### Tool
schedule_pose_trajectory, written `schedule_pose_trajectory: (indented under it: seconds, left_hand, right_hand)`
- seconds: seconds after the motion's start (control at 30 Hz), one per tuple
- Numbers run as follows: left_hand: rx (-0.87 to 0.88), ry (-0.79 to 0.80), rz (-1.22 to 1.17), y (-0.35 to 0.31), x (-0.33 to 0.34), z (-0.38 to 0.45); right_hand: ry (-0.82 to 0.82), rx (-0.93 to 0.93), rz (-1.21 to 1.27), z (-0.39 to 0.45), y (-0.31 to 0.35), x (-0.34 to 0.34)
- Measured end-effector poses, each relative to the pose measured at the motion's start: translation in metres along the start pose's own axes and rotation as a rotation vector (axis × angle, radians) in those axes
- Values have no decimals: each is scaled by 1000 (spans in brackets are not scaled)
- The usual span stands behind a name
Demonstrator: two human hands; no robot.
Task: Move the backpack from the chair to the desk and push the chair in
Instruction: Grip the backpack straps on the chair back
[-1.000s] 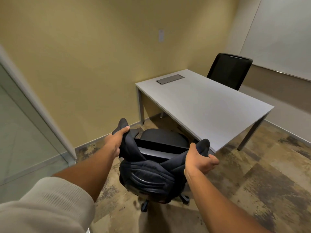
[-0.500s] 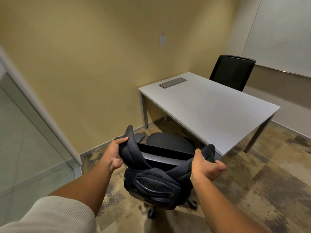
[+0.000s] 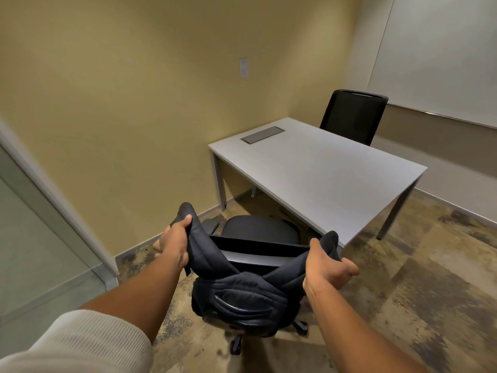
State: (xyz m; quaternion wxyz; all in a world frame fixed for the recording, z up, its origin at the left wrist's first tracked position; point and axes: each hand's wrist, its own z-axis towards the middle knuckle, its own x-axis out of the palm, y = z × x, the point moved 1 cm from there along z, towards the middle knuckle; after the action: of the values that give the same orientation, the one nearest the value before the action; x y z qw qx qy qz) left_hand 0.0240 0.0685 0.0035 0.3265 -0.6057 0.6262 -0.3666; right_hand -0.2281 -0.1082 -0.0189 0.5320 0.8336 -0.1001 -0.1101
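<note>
A dark backpack (image 3: 242, 300) hangs in the air, held by its two padded shoulder straps. My left hand (image 3: 173, 242) grips the left strap and my right hand (image 3: 326, 267) grips the right strap. Behind and below it stands a black office chair (image 3: 258, 228), its backrest top edge just beyond the straps, its wheels partly hidden under the bag. The grey desk (image 3: 317, 170) stands past the chair, to the right.
A second black chair (image 3: 352, 115) sits at the desk's far side. A grey cable hatch (image 3: 262, 134) is set in the desk's far left. The yellow wall is on the left, a glass partition (image 3: 32, 238) nearer left, a whiteboard (image 3: 441, 55) right.
The backpack and both hands have stayed in the same grip while the view has shifted, so the desk and chair sit slightly lower and further right in the frame.
</note>
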Motion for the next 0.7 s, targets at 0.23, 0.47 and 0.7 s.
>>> schedule_pose_trajectory:
  seconds: [0.23,0.47,0.7]
  left_hand:
    - [-45,84,-205,16,-13,5]
    - [-98,101,-345,33,-24,-2]
    - [-123,79,-391,42,-30,-16]
  right_hand:
    - [-21,59,-1,-2,-2,-1]
    - [-41,82,-7,-5,-9,-10]
    - [-66,113,-45,-9,-16,-22]
